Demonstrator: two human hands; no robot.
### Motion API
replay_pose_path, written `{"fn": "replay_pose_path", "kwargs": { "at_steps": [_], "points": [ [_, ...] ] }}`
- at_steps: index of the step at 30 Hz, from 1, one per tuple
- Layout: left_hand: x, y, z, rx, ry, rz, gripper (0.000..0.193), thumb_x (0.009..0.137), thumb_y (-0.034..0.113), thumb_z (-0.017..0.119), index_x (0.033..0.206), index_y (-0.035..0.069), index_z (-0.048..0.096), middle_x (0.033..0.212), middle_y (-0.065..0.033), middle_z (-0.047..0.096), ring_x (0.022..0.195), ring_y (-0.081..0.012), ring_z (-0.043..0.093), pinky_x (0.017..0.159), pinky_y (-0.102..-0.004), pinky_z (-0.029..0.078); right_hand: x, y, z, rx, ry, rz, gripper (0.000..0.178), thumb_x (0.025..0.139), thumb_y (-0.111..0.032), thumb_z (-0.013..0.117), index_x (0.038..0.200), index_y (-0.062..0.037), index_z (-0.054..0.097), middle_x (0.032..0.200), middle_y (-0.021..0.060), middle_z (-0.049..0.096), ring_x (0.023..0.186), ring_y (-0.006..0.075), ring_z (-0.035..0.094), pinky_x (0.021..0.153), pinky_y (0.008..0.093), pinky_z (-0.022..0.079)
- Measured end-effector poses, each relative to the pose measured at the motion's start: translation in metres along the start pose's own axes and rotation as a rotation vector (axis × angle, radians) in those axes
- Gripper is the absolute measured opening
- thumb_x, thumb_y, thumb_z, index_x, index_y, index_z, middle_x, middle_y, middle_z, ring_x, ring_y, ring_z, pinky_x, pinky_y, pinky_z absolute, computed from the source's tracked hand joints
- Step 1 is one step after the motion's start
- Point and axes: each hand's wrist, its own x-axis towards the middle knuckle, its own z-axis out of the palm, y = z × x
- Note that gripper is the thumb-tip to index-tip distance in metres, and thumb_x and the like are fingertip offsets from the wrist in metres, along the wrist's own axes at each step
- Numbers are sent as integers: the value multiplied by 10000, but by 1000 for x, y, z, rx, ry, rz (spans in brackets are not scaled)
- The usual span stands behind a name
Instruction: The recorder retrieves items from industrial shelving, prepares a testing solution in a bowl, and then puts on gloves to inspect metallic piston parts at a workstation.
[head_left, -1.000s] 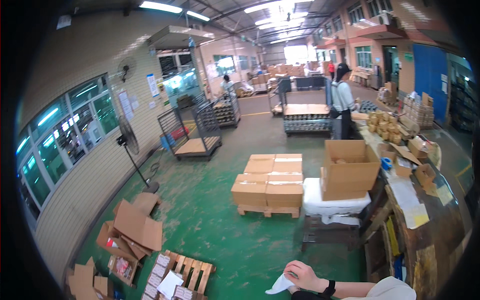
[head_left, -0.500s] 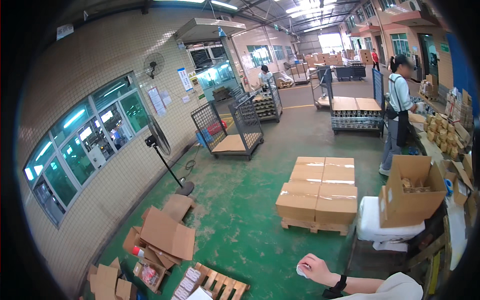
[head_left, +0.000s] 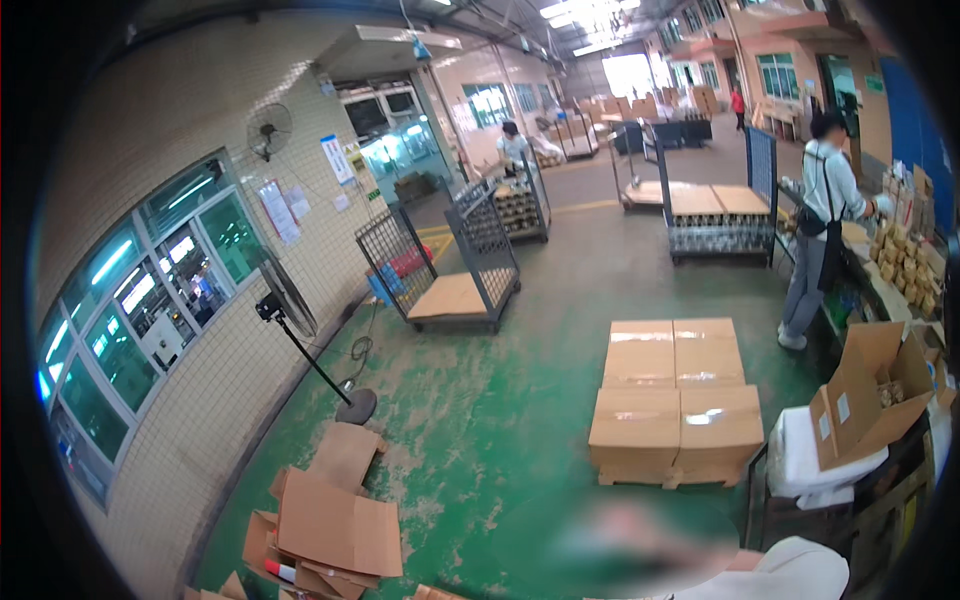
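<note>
My right hand (head_left: 630, 530) reaches in from the lower right, over the green floor. It is smeared by a blur, so its fingers and anything in them cannot be made out. Behind it runs my white sleeve (head_left: 800, 572). Closest to the hand is a stack of taped brown cartons (head_left: 635, 415) on a wooden pallet (head_left: 612, 474), just beyond it and apart from it. My left hand is outside the picture.
An open carton (head_left: 850, 400) tilts on a white wrapped bundle (head_left: 800, 450) at right. A person (head_left: 825, 200) works at the bench beyond. Flattened cardboard (head_left: 325, 525) lies lower left, near a standing fan (head_left: 355, 405). Mesh-sided carts (head_left: 450, 297) stand farther back.
The view has shifted, with the pallet stack now lower and farther right. My right hand, curled around something small and white before, is now blurred. The person at the bench has turned toward it.
</note>
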Motion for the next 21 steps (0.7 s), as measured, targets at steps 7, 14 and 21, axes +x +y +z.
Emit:
{"fn": "replay_pose_path", "kwargs": {
  "at_steps": [7, 14, 21],
  "points": [
    [209, -32, 21, -431, -465, -580, 191, 816, 201, 619, 786, 12, 614, 755, -224, 630, 742, -415, 615, 655, -498, 481, 168, 68, 7, -134, 201, 31, 69, 813, -43, 661, 865, -36, 616, 834, 118, 580, 736, 318, 602, 629, 386, 493],
    [470, 31, 18, -745, -419, -478, 228, 901, 261, 631, 958, 41, 610, 734, -158, 669, 679, -299, 664, 612, -397, 497, 344, 154, 29, -62, 175, 37, 56, 816, -42, 663, 857, -19, 633, 836, 108, 577, 732, 279, 601, 626, 338, 492],
    [634, 83, 34, -1058, -637, -447, 247, 888, 310, 656, 975, 80, 628, 748, -122, 692, 646, -274, 667, 586, -379, 495, 493, 201, 75, 23, -36, 153, 86, 787, -33, 697, 868, -27, 668, 817, 61, 586, 688, 170, 591, 591, 287, 476]
  ]
}}
